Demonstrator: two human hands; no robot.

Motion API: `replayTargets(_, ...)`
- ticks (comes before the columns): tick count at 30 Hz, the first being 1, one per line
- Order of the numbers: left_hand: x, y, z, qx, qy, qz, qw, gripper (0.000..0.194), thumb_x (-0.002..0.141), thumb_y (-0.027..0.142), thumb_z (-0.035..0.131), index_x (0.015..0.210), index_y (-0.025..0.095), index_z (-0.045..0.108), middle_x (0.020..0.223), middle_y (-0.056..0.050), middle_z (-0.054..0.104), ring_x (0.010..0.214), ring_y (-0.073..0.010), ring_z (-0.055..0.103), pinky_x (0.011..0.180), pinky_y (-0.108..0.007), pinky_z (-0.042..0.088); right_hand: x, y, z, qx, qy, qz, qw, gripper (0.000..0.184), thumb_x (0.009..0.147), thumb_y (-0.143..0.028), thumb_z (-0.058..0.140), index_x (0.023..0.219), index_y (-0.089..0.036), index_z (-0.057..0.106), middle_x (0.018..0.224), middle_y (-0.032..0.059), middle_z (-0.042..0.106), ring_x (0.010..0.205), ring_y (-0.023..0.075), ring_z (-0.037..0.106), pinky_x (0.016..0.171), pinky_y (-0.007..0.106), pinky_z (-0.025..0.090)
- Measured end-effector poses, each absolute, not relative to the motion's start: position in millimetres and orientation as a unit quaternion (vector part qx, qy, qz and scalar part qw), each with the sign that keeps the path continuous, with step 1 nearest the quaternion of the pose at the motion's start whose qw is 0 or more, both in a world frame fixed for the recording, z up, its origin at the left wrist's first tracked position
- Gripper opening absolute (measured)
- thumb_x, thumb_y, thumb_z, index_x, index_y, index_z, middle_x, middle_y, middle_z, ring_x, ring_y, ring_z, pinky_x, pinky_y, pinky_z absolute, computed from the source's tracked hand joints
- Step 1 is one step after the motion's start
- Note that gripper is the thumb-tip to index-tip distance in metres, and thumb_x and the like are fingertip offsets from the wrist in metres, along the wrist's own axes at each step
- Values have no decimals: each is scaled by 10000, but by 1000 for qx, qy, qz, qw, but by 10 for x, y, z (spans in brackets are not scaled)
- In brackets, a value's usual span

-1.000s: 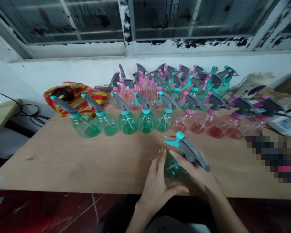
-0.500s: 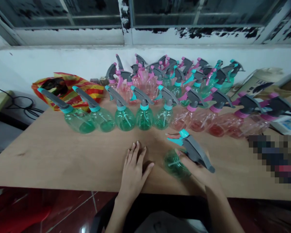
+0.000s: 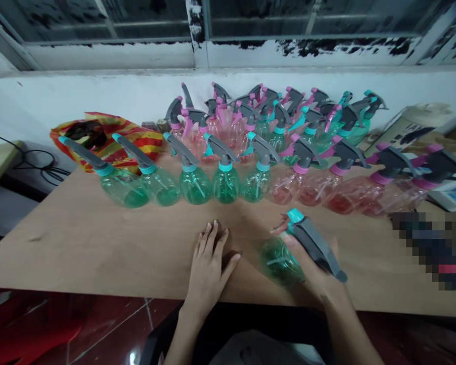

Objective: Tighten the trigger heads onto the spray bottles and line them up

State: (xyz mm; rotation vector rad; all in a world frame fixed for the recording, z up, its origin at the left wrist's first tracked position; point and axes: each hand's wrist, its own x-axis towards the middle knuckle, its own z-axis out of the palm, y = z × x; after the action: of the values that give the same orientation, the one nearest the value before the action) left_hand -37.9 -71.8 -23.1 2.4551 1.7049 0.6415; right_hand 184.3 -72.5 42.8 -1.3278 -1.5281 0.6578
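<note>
My right hand (image 3: 307,263) is wrapped round the neck of a green spray bottle (image 3: 279,261) with a grey and turquoise trigger head. Its fingertips reach past the nozzle's far side, and most of the trigger is hidden by them. The bottle is tilted over the front part of the wooden table (image 3: 99,243); whether its base touches the wood I cannot tell. To the left, my left hand (image 3: 209,258) lies palm down on the table, fingers spread, holding nothing. Beyond both hands runs a row of green bottles (image 3: 226,185) and pink bottles (image 3: 311,192).
More spray bottles (image 3: 228,126) crowd behind the row, against the white wall (image 3: 117,91). A red and yellow striped bag (image 3: 137,149) stands at back left, near black cables (image 3: 41,167). At the right sit a pale bag (image 3: 418,121) and a pixelated patch. A red chair (image 3: 41,339) is below left.
My right hand has shifted slightly right with the green spray bottle, and its fingers now cover more of the turquoise trigger. My left hand stays flat in nearly the same place.
</note>
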Motion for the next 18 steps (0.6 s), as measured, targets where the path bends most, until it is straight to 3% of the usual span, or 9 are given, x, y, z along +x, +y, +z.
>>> replayTargets(3, -378, -718, -236, 801, 558, 211, 44, 517, 961, 394, 506, 1412, 160, 416, 1540, -163, 346, 1442, -304, 257, 1135, -542, 278, 1851, -723, 398, -554, -617, 273, 488, 121, 886, -352, 607, 945, -290, 693, 910, 22, 747, 868, 239, 720, 750, 358, 591)
replayTargets(9, -368, -720, -231, 802, 558, 206, 47, 523, 963, 387, 508, 1411, 134, 417, 1550, -182, 316, 1448, -307, 236, 1137, -534, 276, 1840, -701, 413, -534, -624, 299, 486, 293, 898, -347, 592, 1186, -319, 641, 1192, 27, 686, 1157, 263, 620, 1033, 443, 473)
replayTargets(18, -370, -715, -228, 804, 558, 199, 42, 512, 968, 396, 489, 1410, 147, 416, 1548, -172, 325, 1446, -311, 245, 1130, -552, 282, 1829, -707, 415, -528, -633, 293, 484, 398, 903, -314, 594, 1295, -381, 572, 1255, 5, 661, 1192, 275, 600, 1041, 481, 476)
